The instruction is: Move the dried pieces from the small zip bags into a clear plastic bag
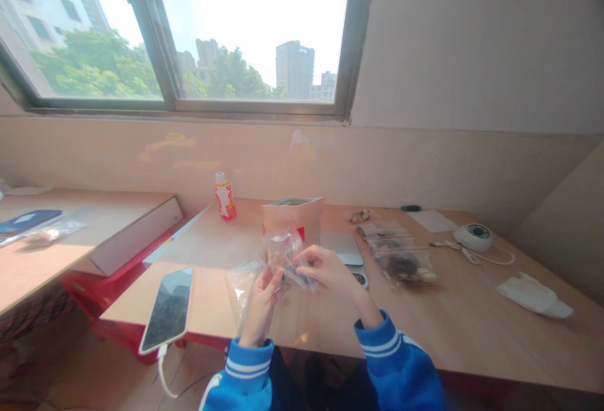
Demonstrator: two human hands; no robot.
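A clear plastic bag (282, 244) is held up between my two hands over the table's near middle. My left hand (264, 294) pinches the bag's near left side, thumb and fingers together. On the other side, my right hand (329, 267) has its fingers closed at the bag's right edge. Small dark bits seem to show through the plastic, too blurred to name. More clear plastic packaging (241, 282) lies just left of my left hand. Right behind the bag stands a tan paper pouch (283, 214) with its top open. A flat scale with a silver plate (348, 248) sits beyond my right hand.
Several zip bags of dark dried stuff (401, 265) lie in a row to the right. Farther right are a white camera (473, 236) with its cable and a crumpled white tissue (535, 296). A drink bottle (225, 198) stands back left; a charging phone (168, 307) overhangs the left edge.
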